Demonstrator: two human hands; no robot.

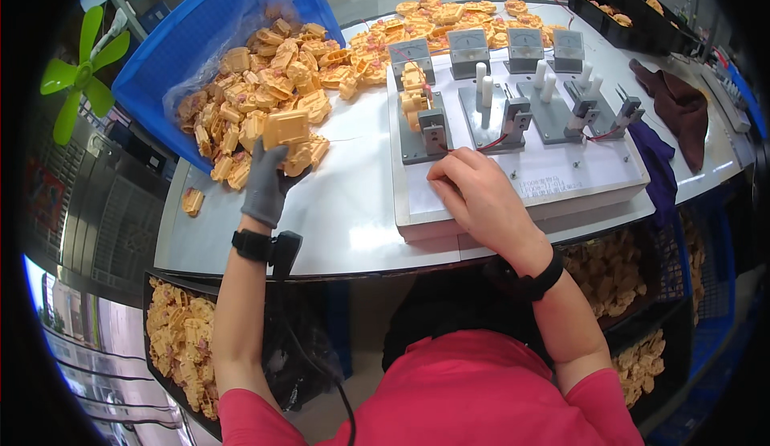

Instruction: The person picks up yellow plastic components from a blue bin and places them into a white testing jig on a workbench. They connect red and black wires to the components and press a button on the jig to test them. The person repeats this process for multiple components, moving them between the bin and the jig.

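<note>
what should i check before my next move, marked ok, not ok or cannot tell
1. Left hand gripping a yellow plastic housing: ok.
2. Leftmost fixture vacant: not ok, another yellow part sits on it.
3. White pegs on the other three fixtures bare: ok.
4. Right hand clear of the leftmost fixture: cannot tell, it is close in front.
5. Analog panel meter readings: cannot tell, too small.

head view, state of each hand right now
Left hand: holding a yellow plastic part.
Right hand: partly curled; can't tell if holding anything.
</note>
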